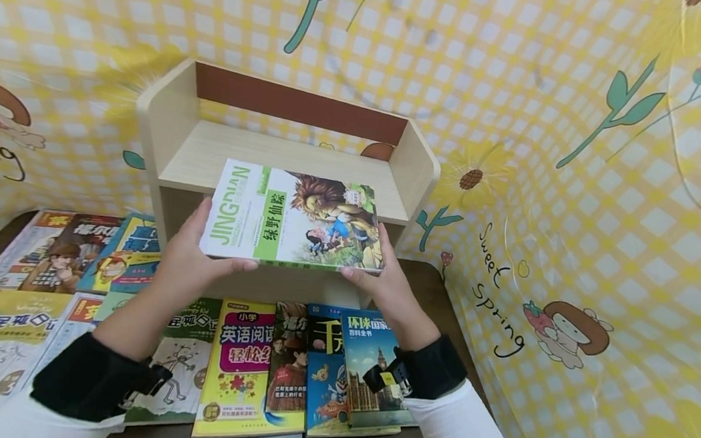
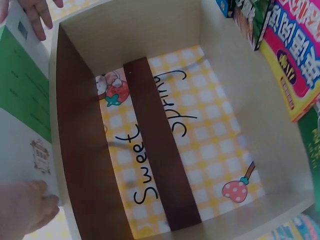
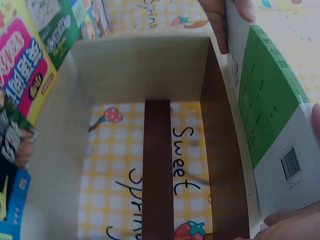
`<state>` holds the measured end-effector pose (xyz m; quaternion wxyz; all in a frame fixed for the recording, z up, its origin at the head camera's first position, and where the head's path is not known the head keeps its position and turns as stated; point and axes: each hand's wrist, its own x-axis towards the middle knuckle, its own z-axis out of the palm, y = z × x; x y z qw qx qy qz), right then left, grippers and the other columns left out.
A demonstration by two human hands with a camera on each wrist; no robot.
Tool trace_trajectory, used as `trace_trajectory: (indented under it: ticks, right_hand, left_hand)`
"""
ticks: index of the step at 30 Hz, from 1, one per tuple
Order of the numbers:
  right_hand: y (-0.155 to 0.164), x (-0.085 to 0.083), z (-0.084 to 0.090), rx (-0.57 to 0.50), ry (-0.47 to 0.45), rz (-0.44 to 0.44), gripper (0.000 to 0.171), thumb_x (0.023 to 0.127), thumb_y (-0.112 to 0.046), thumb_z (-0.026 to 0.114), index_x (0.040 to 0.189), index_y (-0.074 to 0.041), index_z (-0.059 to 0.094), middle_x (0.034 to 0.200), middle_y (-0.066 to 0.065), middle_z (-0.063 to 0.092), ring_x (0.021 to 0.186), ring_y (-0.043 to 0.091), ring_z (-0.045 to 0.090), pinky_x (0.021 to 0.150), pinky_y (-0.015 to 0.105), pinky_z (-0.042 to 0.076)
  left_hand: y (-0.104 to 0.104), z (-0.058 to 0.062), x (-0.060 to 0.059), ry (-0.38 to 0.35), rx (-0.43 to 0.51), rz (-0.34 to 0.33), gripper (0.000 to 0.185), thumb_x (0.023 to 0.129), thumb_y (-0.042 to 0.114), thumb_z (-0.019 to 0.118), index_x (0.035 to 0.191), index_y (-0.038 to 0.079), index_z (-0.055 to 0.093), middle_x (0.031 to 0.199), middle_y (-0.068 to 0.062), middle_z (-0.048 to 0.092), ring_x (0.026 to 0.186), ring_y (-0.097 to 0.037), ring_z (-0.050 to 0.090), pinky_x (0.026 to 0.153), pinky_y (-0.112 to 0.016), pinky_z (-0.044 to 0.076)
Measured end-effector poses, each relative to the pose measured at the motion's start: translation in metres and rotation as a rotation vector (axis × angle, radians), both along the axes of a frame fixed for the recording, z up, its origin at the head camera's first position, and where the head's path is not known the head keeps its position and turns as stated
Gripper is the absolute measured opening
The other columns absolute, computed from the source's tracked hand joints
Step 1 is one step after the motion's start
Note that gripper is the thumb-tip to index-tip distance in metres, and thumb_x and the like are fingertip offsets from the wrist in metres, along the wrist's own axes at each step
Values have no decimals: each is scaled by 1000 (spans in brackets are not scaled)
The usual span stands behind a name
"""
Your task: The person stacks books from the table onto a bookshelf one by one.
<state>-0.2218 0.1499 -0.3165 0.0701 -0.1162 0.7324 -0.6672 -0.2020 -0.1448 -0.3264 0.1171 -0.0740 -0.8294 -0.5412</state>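
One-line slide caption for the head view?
Both hands hold a green-and-white book flat before a small wooden shelf.

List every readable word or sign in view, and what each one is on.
"JINGDIAN" and "绿野仙踪": held book.
"Sweet Spring": backdrop.
"小学英语阅读": yellow book.
"环球国家" and "百科全书": blue book.
Barcode digits on the held book's back: too small to read.
Other covers: partly hidden or blurred.

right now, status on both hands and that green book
Left hand and right hand both grip the green book, one at each short edge. Book held flat above the wooden shelf. Nothing between book and shelf.
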Motion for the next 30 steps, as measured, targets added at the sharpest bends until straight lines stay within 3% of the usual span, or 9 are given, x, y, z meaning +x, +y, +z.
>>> trace_trajectory:
  ticks: [4, 8, 11, 18, 24, 30]
  right_hand:
    - [-1, -12, 4, 58, 41, -3, 95, 91, -16, 67, 156, -25, -2, 162, 4, 4, 147, 24, 12, 116, 46, 21]
    - [-3, -20, 8, 210, 64, -66, 95, 90, -28, 69, 156, -22, 1, 162, 3, -7, 148, 22, -7, 118, 49, 9]
    - [-6, -25, 12, 290, 77, -102, 93, 90, -32, 69, 156, -21, 4, 161, 4, -11, 147, 22, -12, 118, 50, 3]
    - [-12, -36, 26, 561, 120, -121, 93, 89, -45, 66, 156, -16, 9, 162, 11, -5, 148, 28, -4, 116, 55, 12]
    - [-12, -49, 43, 725, 101, -88, 95, 87, -46, 68, 156, -11, 12, 162, 13, 5, 148, 27, -2, 117, 53, 14]
    - [-13, -59, 53, 780, 80, -67, 95, 86, -48, 68, 155, -12, 15, 161, 14, 9, 148, 26, 2, 117, 50, 17]
  left_hand:
    - [1, 12, -8, 8, -53, 28, 119, 72, 38, 85, 156, 13, 5, 159, -19, 12, 138, -46, 24, 106, -66, 23]
    - [1, 19, -17, 19, -95, 42, 117, 73, 41, 84, 156, 10, 8, 157, -21, 16, 138, -45, 23, 105, -66, 24]
    - [0, 23, -23, 17, -125, 53, 113, 73, 42, 83, 155, 9, 12, 155, -22, 22, 135, -44, 27, 103, -65, 27]
    - [-3, 35, -33, -1, -229, 99, 101, 74, 35, 84, 149, 1, 26, 144, -27, 34, 129, -45, 33, 101, -62, 30]
    - [-3, 50, -43, 30, -293, 20, 78, 72, 28, 87, 134, 0, 48, 125, -24, 53, 110, -38, 47, 88, -50, 38]
    - [-3, 62, -53, -26, -373, -10, 68, 75, 25, 84, 126, -5, 50, 114, -26, 57, 97, -35, 55, 74, -41, 42]
